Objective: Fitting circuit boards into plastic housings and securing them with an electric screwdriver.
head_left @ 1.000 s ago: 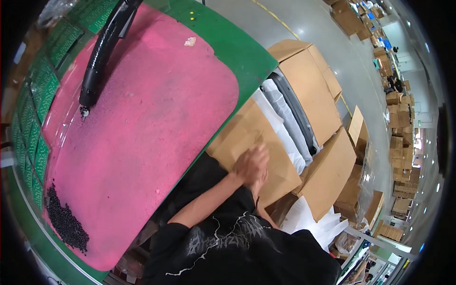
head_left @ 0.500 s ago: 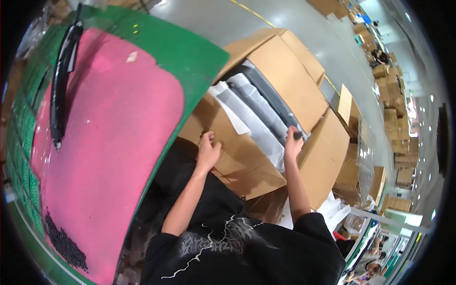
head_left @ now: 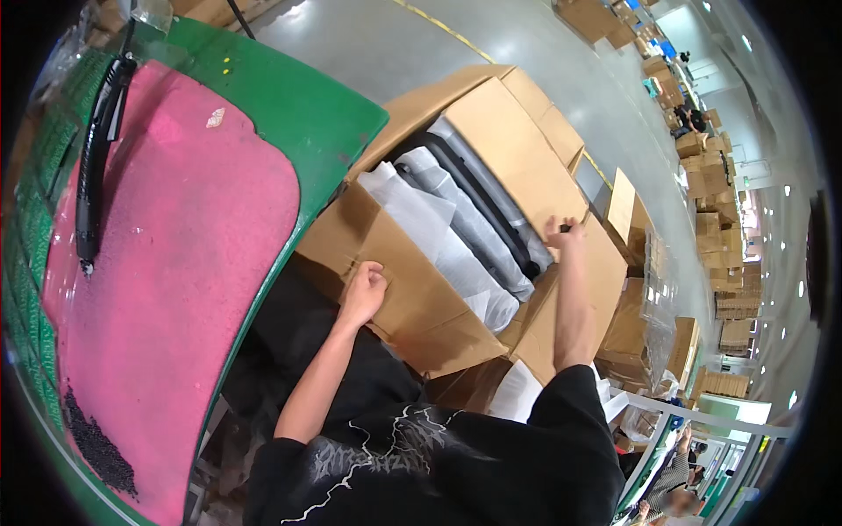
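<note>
Both hands at the open box [head_left: 491,202], flaps not yet folded.
Left hand [head_left: 364,289] lies curled on the near flap [head_left: 386,263]; right hand [head_left: 561,235] grips the far flap [head_left: 517,149]; next, fold inward.

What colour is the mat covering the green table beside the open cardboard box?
Pink: the mat shows best in the head view, lying on the green table.

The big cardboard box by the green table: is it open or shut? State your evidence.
Open. The cardboard box has its flaps spread outward, exposing white wrapping and a dark case inside.
</note>
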The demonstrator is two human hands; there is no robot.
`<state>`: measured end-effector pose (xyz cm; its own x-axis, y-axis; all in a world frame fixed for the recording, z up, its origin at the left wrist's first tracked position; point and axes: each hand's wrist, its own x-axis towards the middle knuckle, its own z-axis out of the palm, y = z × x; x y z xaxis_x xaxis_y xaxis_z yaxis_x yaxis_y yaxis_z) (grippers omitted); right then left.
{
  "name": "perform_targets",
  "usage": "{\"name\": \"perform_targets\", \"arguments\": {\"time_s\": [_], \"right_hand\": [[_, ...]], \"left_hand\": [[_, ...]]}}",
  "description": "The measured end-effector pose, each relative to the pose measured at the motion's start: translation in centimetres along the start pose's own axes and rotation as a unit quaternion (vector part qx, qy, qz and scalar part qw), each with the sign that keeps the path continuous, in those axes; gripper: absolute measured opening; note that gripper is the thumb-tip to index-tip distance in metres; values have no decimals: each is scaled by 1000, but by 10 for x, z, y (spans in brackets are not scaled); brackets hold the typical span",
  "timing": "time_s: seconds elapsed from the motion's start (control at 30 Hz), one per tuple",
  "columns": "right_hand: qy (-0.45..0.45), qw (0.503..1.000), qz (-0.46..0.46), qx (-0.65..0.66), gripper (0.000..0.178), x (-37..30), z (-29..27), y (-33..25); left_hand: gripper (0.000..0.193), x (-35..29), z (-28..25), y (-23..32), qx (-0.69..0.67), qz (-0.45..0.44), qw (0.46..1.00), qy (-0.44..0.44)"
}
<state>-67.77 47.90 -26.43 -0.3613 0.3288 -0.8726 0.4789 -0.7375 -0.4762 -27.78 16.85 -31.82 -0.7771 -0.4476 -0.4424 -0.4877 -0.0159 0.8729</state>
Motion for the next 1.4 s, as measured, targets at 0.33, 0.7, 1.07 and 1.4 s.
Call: {"name": "perform_targets", "arguments": {"time_s": [0.33,0.7,1.07,1.4], "right_hand": [[-321,637,-519,-472,38,-201,-20,-32],[-186,338,-562,-732,28,-137,-221,249],[-219,341,-503,-763,30,-185,-241,274],[-645,572,-182,-473,54,-254,-171,265]], "left_hand": [[23,10,13,6,-94,40,994,-24],[19,7,-11,24,-308,95,930,174],[24,16,-63,0,-395,102,795,448],[22,-104,-31,80,-288,115,929,-201]]}}
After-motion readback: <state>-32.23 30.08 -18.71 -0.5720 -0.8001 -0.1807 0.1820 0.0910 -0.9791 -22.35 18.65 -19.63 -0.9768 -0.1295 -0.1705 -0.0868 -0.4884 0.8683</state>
